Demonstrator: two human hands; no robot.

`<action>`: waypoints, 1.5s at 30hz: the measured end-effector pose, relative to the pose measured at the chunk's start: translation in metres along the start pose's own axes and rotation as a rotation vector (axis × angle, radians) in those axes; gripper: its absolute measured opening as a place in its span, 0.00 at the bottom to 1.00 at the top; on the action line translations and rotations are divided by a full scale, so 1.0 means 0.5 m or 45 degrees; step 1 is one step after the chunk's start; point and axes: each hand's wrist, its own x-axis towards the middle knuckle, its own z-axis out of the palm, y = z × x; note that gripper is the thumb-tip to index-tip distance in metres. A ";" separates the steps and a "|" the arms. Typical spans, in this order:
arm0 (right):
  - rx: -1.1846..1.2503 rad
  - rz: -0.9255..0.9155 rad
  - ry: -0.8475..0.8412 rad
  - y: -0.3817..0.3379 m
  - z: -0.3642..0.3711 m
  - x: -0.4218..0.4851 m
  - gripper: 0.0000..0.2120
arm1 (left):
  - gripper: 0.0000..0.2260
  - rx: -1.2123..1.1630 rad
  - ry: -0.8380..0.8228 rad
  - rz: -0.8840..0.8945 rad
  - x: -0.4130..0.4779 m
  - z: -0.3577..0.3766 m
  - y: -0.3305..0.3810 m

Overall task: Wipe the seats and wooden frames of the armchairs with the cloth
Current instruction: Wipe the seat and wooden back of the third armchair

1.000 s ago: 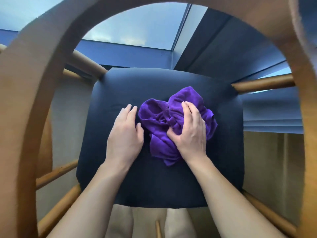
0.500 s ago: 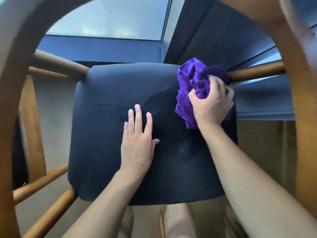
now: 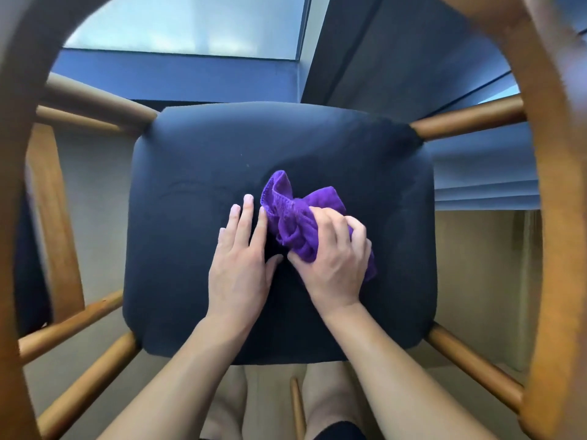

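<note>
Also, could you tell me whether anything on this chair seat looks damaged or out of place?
Nothing is spilled or broken. The dark seat shows faint crease lines left of the cloth and a tiny pale speck nearby, possibly wear and lint. The right hand grips the bunched cloth; the left hand rests flat beside it.

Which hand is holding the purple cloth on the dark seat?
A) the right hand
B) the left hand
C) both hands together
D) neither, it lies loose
A: the right hand has its fingers curled round the purple cloth, while the left hand lies flat with straight fingers on the seat beside it.
</note>
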 end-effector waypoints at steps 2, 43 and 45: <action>-0.002 0.024 0.009 -0.001 0.006 0.033 0.30 | 0.36 0.001 0.015 -0.001 0.001 0.001 0.000; 0.303 0.023 0.003 -0.318 0.111 0.199 0.28 | 0.34 -0.198 0.110 -0.304 -0.050 -0.014 -0.068; 0.234 -0.151 -0.019 -0.297 0.108 0.195 0.28 | 0.39 -0.171 0.105 -0.313 -0.050 -0.006 -0.068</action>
